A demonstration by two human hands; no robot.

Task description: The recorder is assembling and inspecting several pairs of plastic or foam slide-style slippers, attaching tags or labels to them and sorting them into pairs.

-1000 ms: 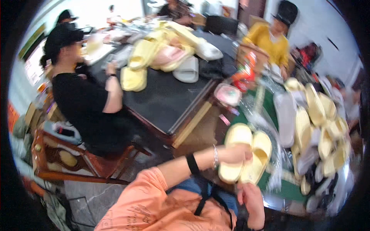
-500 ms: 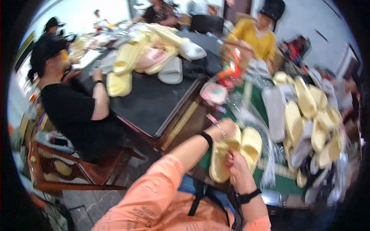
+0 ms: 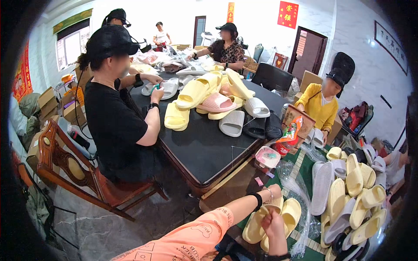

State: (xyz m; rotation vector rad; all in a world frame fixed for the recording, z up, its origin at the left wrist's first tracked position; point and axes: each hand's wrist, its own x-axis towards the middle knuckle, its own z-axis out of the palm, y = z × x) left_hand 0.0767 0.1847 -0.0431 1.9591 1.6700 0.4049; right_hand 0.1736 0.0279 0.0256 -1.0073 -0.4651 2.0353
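A pair of pale yellow slippers lies on the green mat in front of me: the left slipper (image 3: 253, 230) and the right slipper (image 3: 291, 213). My left hand (image 3: 273, 191) reaches across to the far end of the left slipper, its fingers bent round the ribbed strap and partly hidden. Close over the same slipper's opening is my right hand (image 3: 273, 222), with its fingers curled in a pinch. Whatever those fingertips hold is too small to make out.
Beside the pair lies a bundle of clear plastic bags (image 3: 296, 187). Yellow and grey slippers (image 3: 353, 178) are heaped to the right. A small white tub (image 3: 267, 156) stands beyond my left hand. More slippers cover the black table (image 3: 204, 156), where co-workers (image 3: 117, 104) handle them.
The view has swung up and to the left, so the scene sits lower and further right. Both hands remain at the left yellow slipper, with little visible change.
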